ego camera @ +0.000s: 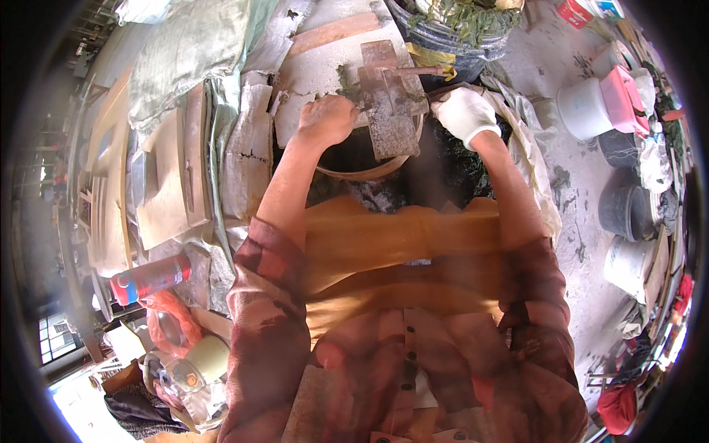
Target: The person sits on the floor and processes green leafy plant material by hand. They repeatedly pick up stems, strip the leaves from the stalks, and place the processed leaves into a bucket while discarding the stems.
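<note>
A worn metal-and-wood device [390,119] with a side rod [418,71] stands over the edge of a pale board [324,61]. At its left, my bare left hand [328,119] is curled, knuckles up, close to a thin metal piece; the fingers hide what they may hold. My right hand [466,115], in a white knit glove, lies to the device's right, over dark wet plant material [457,160]; its fingertips are partly hidden. Below the device is the rim of a round container [365,175], dark inside. A bit of green weed [347,83] clings to the board.
A dark tub [471,52] heaped with green weed [476,25] stands beyond my right hand. Wooden boards [166,183] and cloth sacking [185,55] lie at left, near a red can [152,278]. White buckets [581,108], a pink container [625,99] and black buckets [620,210] line the right.
</note>
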`<state>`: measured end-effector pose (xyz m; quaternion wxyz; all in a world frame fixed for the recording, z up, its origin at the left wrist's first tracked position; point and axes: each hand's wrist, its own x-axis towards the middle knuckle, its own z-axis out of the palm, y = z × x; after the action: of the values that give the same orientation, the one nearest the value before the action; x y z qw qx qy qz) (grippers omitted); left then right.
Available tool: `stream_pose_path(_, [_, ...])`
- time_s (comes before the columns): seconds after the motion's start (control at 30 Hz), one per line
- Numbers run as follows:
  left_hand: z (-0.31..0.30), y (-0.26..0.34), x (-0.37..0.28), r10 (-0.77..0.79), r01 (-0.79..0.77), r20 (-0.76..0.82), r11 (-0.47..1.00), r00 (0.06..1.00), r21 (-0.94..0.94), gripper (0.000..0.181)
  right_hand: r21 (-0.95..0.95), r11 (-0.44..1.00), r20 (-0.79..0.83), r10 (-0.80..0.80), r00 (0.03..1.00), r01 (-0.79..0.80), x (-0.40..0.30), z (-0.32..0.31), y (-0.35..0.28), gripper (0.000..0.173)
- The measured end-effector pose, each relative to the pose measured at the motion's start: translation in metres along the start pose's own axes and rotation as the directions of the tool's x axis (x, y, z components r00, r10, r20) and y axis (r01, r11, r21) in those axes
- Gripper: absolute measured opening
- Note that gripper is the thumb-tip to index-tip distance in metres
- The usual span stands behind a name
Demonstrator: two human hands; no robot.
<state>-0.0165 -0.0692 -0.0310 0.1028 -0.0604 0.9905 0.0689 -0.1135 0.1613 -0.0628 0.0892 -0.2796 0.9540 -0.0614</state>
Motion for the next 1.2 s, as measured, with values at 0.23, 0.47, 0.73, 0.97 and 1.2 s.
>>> stream_pose_path(0.23, [-0.012, 0.036, -0.01, 0.165, -0.324, -0.357, 0.833, 0.92, -0.448, 0.03, 0.843, 0.526, 0.022, -0.247, 0.969, 0.115, -0.04, -0.036, -0.024, 0.026])
stream_pose_path(0.47, [-0.038, 0.026, -0.017, -0.065, -0.047, -0.069, 0.297, 0.995, -0.954, 0.019, 0.922, 0.377, 0.172, -0.212, 0.962, -0.082, -0.055, -0.063, -0.003, 0.034])
stream_pose_path(0.73, [-0.023, 0.063, -0.032, 0.488, -0.186, -0.183, -0.044, 0.854, -0.982, 0.013, 0.993, 0.119, -0.004, 0.018, 1.0, 0.002, -0.059, -0.038, -0.016, 0.025])
stream_pose_path(0.97, [-0.018, 0.059, -0.024, 0.485, -0.771, -0.698, 0.618, 0.527, -0.153, 0.018, 0.81, -0.444, 0.124, -0.506, 0.853, -0.382, -0.076, -0.012, -0.026, 0.035])
stream_pose_path(1.2, [-0.017, 0.063, -0.03, 0.313, -0.565, -0.789, 0.823, 0.529, -0.052, 0.014, 0.919, 0.328, -0.201, -0.087, 0.976, 0.218, -0.07, -0.015, -0.021, 0.027])
